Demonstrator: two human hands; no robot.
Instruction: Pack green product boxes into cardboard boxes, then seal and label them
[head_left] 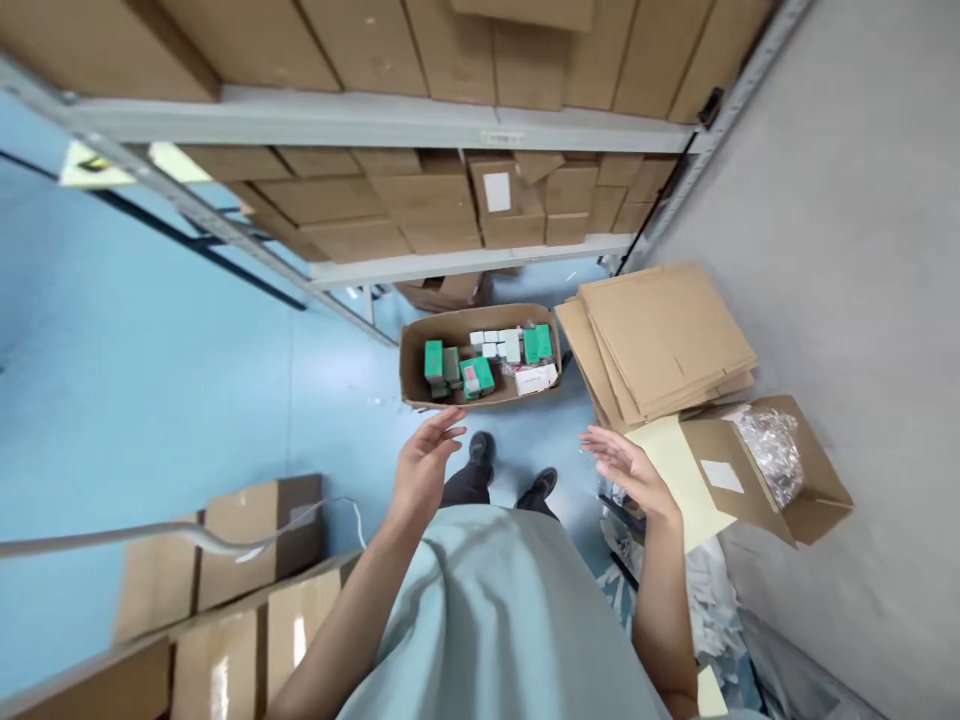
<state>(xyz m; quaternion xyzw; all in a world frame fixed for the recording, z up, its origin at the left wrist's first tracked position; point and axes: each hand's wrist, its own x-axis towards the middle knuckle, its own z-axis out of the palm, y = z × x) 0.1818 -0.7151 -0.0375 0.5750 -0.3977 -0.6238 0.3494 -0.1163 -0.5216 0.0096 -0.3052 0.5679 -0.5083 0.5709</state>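
Zero load in L hand (424,462), loosely open nr front-left edge of carton (444,328). Carton's on floor (225,380), prob. mod. heavy w/ contents, walls bendy; hold under both short ends. Green boxes (433,358) inside, some at L end, & white boxes (535,379) right of centre: prob. light, crushable. R hand (628,468): empty too, open, past front-right corner.

Place: storeroom or packing area is indicated.
Metal rack (420,125): brown cartons (431,200) are shelved in rows.
Flattened cardboard (667,335): sheets are stacked by grey wall (847,250).
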